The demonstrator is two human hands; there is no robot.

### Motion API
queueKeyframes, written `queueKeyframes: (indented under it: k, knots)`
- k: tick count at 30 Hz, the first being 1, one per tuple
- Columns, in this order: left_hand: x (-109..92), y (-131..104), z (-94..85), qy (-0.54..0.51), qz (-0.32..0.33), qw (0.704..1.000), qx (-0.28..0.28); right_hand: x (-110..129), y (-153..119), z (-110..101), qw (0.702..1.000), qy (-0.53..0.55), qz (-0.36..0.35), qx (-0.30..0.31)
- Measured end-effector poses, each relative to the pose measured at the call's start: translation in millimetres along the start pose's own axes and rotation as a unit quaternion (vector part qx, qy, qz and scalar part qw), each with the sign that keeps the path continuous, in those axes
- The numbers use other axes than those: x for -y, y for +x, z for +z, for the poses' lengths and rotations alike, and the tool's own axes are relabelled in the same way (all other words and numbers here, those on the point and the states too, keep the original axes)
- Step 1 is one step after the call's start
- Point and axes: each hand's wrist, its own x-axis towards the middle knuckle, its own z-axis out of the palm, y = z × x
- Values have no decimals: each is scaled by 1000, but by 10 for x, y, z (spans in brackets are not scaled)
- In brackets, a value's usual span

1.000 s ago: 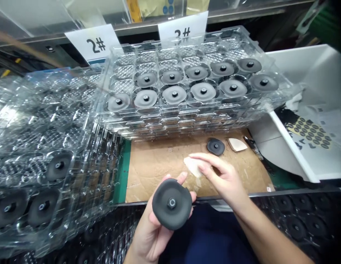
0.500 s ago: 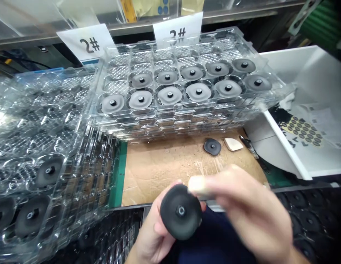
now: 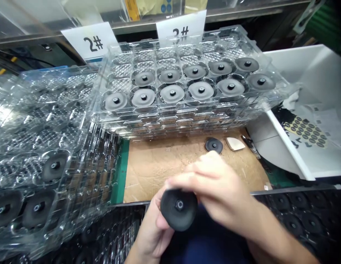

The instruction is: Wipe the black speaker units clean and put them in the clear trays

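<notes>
A round black disc (image 3: 179, 216) with a small hub at its centre is held near the bottom middle by my left hand (image 3: 152, 229), whose fingers grip its left side and underside. My right hand (image 3: 220, 187) reaches across from the right, its fingertips at the disc's upper edge; whether they hold anything is hidden, and the hand is slightly blurred. Beyond the hands, another black disc (image 3: 213, 145) lies on the brown cardboard (image 3: 151, 165), beside a cream-coloured wedge-shaped pad (image 3: 235, 144).
Stacked clear trays (image 3: 159, 110) with grey discs stand behind the cardboard. More clear trays (image 3: 77, 146) are at left. A white bin (image 3: 288, 146) holds a sticker sheet (image 3: 306, 130) at right. Dark trays (image 3: 305, 216) lie lower right.
My right hand has moved left and inward over the disc's top edge. The held disc has tilted and shifted slightly left in my left hand.
</notes>
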Motion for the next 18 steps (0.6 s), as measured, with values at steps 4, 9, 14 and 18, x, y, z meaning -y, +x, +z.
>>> queueKeyframes:
  k: [4, 9, 14, 18]
  knots:
    - [-20, -31, -18, -43, 21, 998, 36, -212, -171, -14, 989, 46, 119, -80]
    - [-18, -26, -110, -60, 18, 998, 24, -376, -456, 223, 948, 119, 264, -130]
    - [29, 19, -89, -65, 26, 997, 18, -252, -486, 234, 925, 98, 316, -187]
    - [64, 21, -25, -70, 44, 996, -29, 121, -241, 212, 962, 38, 164, -214]
